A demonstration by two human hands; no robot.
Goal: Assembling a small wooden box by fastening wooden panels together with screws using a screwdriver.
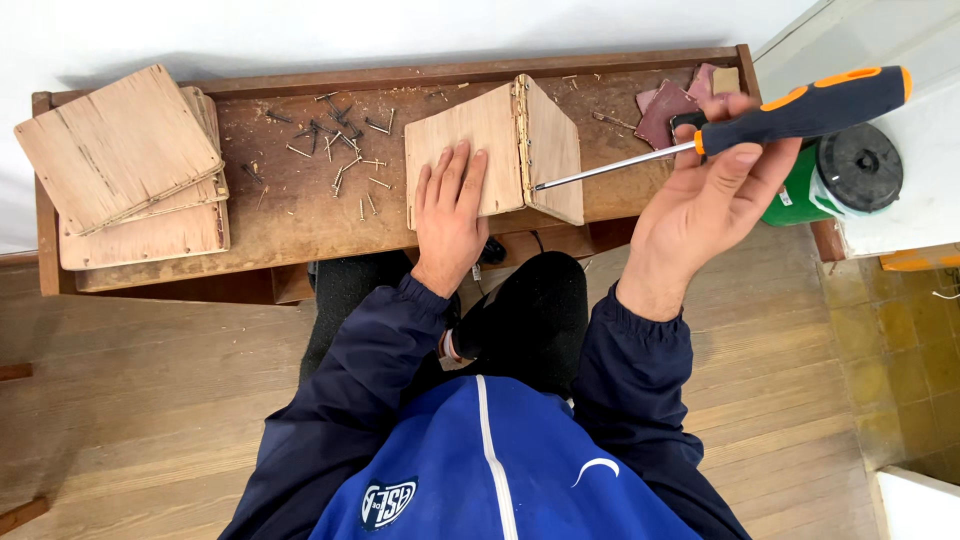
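Looking down from the head camera: the left hand (450, 215) lies flat, fingers spread, pressing on the near panel of a small wooden box (495, 160) that sits on a low wooden bench (300, 210). Nothing is gripped there; the palm just pins the wood down. The box stands at the middle of the bench, two plywood panels meeting at a ridge, with a row of screws or a hinge running along that seam.

The right hand (705, 195) is lifted off to the side, fingers curled loosely round the black and orange handle of a screwdriver (740, 125). The grip looks light, thumb on top, palm partly open. The shaft slants down to the left and its tip sits right at the far panel of the box, near the seam; whether it is seated in a screw head is too small to tell.

Loose screws (340, 150) are scattered on the bench left of the box, and a stack of plywood boards (125, 165) lies at the far left end. Scraps of dark red sandpaper (668, 110) sit behind the screwdriver, and a green container with a black lid (835, 180) is off the right end.

The risk I see: with so loose a hold and so slanted a shaft, the tip could skid off and gouge the panel. The left fingers lie close to the seam, right in the path of a slip.
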